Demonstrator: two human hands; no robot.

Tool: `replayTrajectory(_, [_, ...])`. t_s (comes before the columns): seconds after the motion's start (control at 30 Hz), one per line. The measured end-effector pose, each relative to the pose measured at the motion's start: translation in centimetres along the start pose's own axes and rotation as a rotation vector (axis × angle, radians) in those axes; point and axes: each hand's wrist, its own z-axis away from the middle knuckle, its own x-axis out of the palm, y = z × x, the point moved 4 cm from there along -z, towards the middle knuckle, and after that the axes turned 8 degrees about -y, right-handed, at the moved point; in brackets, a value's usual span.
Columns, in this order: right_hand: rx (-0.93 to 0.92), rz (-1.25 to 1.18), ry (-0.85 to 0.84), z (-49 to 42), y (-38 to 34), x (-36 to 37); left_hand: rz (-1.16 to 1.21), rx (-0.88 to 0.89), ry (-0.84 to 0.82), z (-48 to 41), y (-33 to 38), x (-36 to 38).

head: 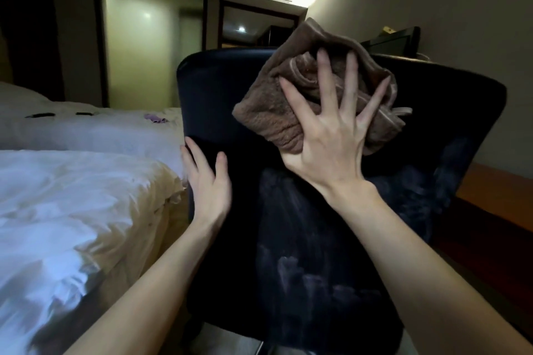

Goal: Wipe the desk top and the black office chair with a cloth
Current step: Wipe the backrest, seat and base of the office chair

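Observation:
The black office chair [302,239] fills the middle of the head view, its backrest turned toward me and streaked with pale smears low down. A folded brown cloth [277,115] lies against the upper backrest. My right hand [328,135] presses it flat there with straight, spread fingers. Over at the backrest's left edge my left hand [207,179] rests on the chair, fingers straight and reaching round the edge. Beyond the chair on the right, a strip of the brown wooden desk [496,199] shows.
A bed with rumpled white bedding [72,196] stands close on the left, nearly touching the chair. A dark monitor [401,40] stands behind the chair at the back right. A doorway and a lit ceiling lamp lie further back.

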Motion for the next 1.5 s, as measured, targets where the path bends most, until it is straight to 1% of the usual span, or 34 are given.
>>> replayTrajectory(0.13, [-0.043, -0.041, 0.048, -0.4, -0.3, 0.8, 0.046, -0.005, 0.015, -1.1, -0.7, -0.4])
replayTrajectory(0.27, [-0.2, -0.062, 0.006, 2.4, -2.3, 2.8, 0.023, 0.006, -0.011, -1.5, -1.9, -0.8])
replayTrajectory(0.33, [-0.24, -0.087, -0.014, 4.0, -3.1, 4.1, -0.003, 0.038, -0.042, -1.5, -2.4, -1.0])
replayTrajectory(0.4, [-0.291, -0.117, -0.063, 6.1, -3.9, 5.3, -0.051, 0.064, -0.061, -1.7, -3.0, -1.5])
replayTrajectory(0.47, [-0.379, -0.124, -0.137, 8.9, -4.5, 6.3, -0.086, 0.067, -0.074, -1.9, -4.1, -2.2])
replayTrajectory(0.57, [-0.516, -0.091, -0.243, 12.0, -5.0, 6.7, -0.035, 0.02, -0.119, -1.8, -5.6, -3.3])
replayTrajectory(0.63, [-0.542, -0.091, -0.26, 11.6, -5.0, 6.1, -0.004, -0.015, -0.123, -1.4, -6.4, -3.9])
replayTrajectory(0.67, [-0.527, -0.099, -0.24, 10.8, -4.9, 5.4, 0.016, -0.029, -0.125, -1.3, -6.7, -4.1])
replayTrajectory(0.73, [-0.439, -0.1, -0.151, 8.7, -4.0, 3.4, 0.083, -0.093, -0.13, -1.2, -7.7, -4.3])
replayTrajectory(0.83, [-0.284, -0.065, 0.045, 4.7, -1.3, -0.5, 0.163, -0.266, -0.118, -1.7, -9.2, -4.8])
replayTrajectory(0.93, [-0.165, -0.004, 0.218, 0.5, 0.9, -3.4, 0.248, -0.379, -0.124, -1.9, -11.2, -5.3])
replayTrajectory(0.97, [-0.128, 0.027, 0.226, -0.5, 1.4, -3.7, 0.276, -0.401, -0.14, -1.7, -11.6, -5.1])
replayTrajectory(1.07, [-0.083, 0.094, 0.119, -1.3, 1.6, -2.8, 0.283, -0.382, -0.165, -1.3, -12.4, -4.1])
replayTrajectory(1.17, [-0.058, 0.111, 0.065, 0.4, 0.9, -0.9, 0.265, -0.355, -0.098, -1.2, -12.6, -3.4])
replayTrajectory(1.3, [-0.122, 0.034, -0.008, 4.4, -1.3, 2.5, 0.244, -0.34, -0.041, -1.1, -13.3, -3.0])
replayTrajectory(1.5, [-0.138, -0.086, -0.024, 9.9, -5.4, 6.4, 0.218, -0.325, 0.008, -0.5, -13.5, -2.9])
